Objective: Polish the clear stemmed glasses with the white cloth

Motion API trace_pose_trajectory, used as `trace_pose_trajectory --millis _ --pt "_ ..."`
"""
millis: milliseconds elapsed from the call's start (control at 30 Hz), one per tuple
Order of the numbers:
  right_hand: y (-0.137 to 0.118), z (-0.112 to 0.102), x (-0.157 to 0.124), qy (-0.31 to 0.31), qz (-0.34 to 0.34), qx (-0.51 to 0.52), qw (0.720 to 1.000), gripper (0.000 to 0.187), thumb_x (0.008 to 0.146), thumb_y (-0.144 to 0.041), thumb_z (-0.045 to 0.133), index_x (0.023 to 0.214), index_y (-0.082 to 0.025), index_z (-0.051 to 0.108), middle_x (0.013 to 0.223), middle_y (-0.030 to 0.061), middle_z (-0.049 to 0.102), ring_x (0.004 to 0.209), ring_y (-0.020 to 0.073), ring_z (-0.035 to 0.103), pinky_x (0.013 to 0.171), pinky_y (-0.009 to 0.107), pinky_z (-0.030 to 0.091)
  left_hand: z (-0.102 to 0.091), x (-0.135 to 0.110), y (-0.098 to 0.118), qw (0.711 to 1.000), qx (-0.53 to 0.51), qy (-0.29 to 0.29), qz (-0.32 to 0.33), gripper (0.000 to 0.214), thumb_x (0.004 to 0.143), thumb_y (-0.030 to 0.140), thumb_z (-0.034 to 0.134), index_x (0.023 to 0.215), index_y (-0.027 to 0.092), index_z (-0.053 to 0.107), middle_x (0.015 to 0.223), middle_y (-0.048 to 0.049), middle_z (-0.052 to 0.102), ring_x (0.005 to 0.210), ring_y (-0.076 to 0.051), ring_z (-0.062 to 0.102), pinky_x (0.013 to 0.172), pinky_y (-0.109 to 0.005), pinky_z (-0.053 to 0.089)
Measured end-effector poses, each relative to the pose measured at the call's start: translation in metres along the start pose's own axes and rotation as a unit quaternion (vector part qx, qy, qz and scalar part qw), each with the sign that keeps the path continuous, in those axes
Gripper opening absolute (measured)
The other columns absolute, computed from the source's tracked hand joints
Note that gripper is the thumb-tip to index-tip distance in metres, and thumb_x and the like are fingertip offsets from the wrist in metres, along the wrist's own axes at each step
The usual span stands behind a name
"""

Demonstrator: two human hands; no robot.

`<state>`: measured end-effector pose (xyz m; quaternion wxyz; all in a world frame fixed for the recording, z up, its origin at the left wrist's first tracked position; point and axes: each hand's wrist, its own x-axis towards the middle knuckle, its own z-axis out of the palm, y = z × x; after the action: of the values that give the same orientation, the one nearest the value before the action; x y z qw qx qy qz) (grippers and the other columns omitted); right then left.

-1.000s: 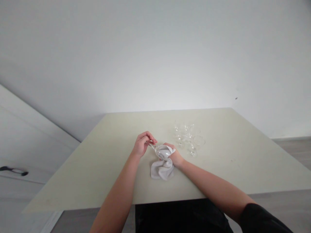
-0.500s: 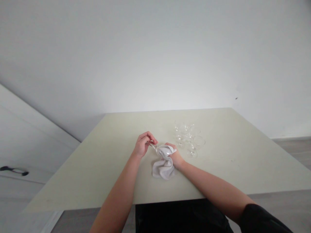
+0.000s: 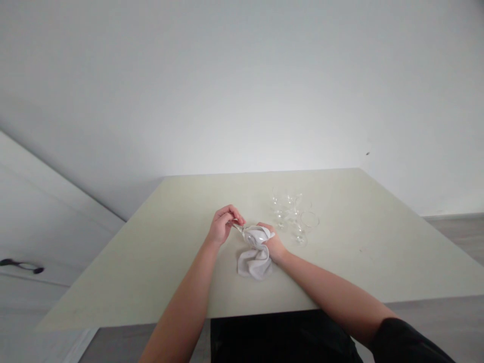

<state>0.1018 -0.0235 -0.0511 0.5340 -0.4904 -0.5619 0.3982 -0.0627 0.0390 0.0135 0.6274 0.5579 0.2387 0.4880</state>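
My left hand is closed around the stem and foot of a clear stemmed glass that lies tilted between both hands. My right hand grips a white cloth pressed into and around the bowl of that glass; the cloth's loose end hangs down onto the cream table. Just right of my right hand stands a cluster of several more clear stemmed glasses.
A white wall rises behind the table. At the left is a white cabinet with a dark handle. Grey floor shows past the table's right edge. The table's near edge runs above my dark clothing.
The cloth has bunched up slightly higher around the glass bowl as my right hand worked it; my left hand has stayed in place on the stem.
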Motion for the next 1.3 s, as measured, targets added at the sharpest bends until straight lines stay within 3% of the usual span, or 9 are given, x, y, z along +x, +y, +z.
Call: trace_pose_trajectory --millis 467,967,1300 --pt "-0.003 -0.001 -0.001 -0.007 0.003 -0.004 1.0 0.021 0.066 -0.027 0.064 0.06 -0.021 0.044 0.055 -0.0053 0.046 0.054 0.0101 0.038 0.052 0.025 0.031 0.001 -0.001 0.0 1.0 0.013 0.006 0.015 0.009 0.069 0.019 0.054 0.062 0.015 0.06 0.058 -0.0042 0.065 0.06 -0.017 0.065 0.057 -0.027 0.048" --pt "-0.005 0.0 0.0 -0.018 -0.018 0.001 1.0 0.015 0.062 -0.016 0.064 0.064 -0.02 0.049 0.06 -0.0039 0.053 0.059 0.0122 0.046 0.055 0.024 0.036 0.001 -0.001 -0.001 1.0 0.016 0.016 0.009 0.011 0.07 0.019 0.054 0.062 0.015 0.061 0.057 -0.0038 0.065 0.059 -0.017 0.064 0.057 -0.026 0.048" --pt "-0.015 0.002 -0.006 -0.069 -0.043 0.051 0.995 0.021 0.065 -0.022 0.069 0.065 -0.021 0.049 0.061 -0.0037 0.051 0.058 0.0112 0.043 0.054 0.025 0.038 0.002 0.0 0.001 0.999 0.005 0.027 -0.02 0.011 0.07 0.021 0.055 0.063 0.015 0.061 0.055 -0.0032 0.064 0.058 -0.017 0.064 0.052 -0.025 0.048"
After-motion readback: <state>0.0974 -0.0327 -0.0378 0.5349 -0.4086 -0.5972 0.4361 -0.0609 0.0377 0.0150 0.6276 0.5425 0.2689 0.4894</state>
